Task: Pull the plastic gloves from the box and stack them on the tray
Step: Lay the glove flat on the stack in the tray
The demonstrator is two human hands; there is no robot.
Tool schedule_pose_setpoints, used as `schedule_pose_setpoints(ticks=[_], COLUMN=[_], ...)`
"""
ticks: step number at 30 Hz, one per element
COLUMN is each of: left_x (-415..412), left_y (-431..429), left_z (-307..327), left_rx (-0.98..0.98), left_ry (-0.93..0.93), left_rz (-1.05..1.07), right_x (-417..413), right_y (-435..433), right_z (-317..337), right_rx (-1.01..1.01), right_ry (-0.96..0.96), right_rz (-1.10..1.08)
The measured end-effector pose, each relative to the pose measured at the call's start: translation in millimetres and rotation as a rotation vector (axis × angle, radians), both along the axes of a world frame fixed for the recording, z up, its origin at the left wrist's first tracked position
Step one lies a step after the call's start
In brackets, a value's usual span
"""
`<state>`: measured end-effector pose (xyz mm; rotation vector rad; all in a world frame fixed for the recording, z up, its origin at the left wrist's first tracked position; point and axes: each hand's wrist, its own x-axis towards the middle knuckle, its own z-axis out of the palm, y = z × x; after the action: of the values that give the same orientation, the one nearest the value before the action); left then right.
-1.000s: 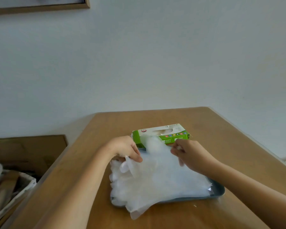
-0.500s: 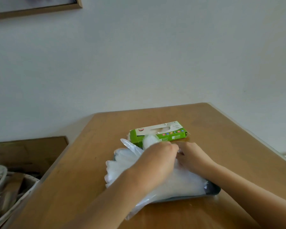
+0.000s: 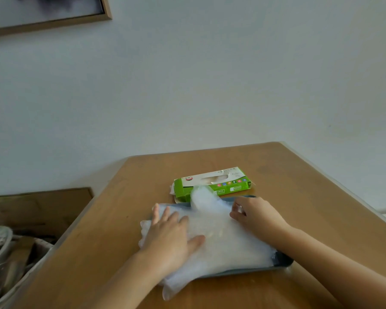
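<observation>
A green and white glove box [image 3: 212, 183] lies on the wooden table [image 3: 299, 192], just behind a grey-blue tray [image 3: 283, 260]. A pile of clear plastic gloves [image 3: 227, 239] covers the tray and hangs over its left and front edges. My left hand [image 3: 169, 237] lies flat on the left part of the pile, fingers spread. My right hand [image 3: 253, 214] rests on the pile's right far edge, its fingers curled and pinching the plastic. A puff of glove plastic [image 3: 202, 195] rises in front of the box.
The table's left edge drops off toward a basket of clutter [image 3: 7, 257] and a brown board [image 3: 38, 208] on the floor. A white wall stands behind the table, with a framed picture [image 3: 47, 10] at the top left.
My left hand has swept from the pile's far middle back to its left side and now lies flat. My right hand has stayed at the right edge. The top glove is spread flatter.
</observation>
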<state>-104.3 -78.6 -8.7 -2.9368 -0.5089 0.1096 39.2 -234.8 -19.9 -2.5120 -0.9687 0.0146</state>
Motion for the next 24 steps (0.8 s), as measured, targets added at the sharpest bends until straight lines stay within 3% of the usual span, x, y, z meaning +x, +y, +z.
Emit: schedule_pose_setpoints(ticks=[8, 12, 16, 18, 20, 24], left_x=[-29, -44, -39, -29, -15, 8], left_y=[27, 37, 11, -18, -38, -30], left_z=[20, 47, 52, 46, 33, 1], left_rx=[-0.103, 0.008, -0.202, -0.342, -0.427, -0.36], left_ry=[-0.044, -0.31, -0.745, -0.689, -0.498, -0.023], left_rz=[0.197, 0.269, -0.027, -0.208, -0.289, -0.188], right_x=[-2, -1, -2, -2, -4, -4], right_y=[-3, -5, -6, -6, -6, -7], right_z=[-2, -3, -3, -3, -3, -1], right_rx=[-0.107, -0.092, -0.096, -0.097, -0.101, -0.186], right_ry=[-0.165, -0.162, -0.18, -0.179, -0.175, -0.201], right_rz=[-0.014, 0.003, 0.013, 0.012, 0.004, -0.047])
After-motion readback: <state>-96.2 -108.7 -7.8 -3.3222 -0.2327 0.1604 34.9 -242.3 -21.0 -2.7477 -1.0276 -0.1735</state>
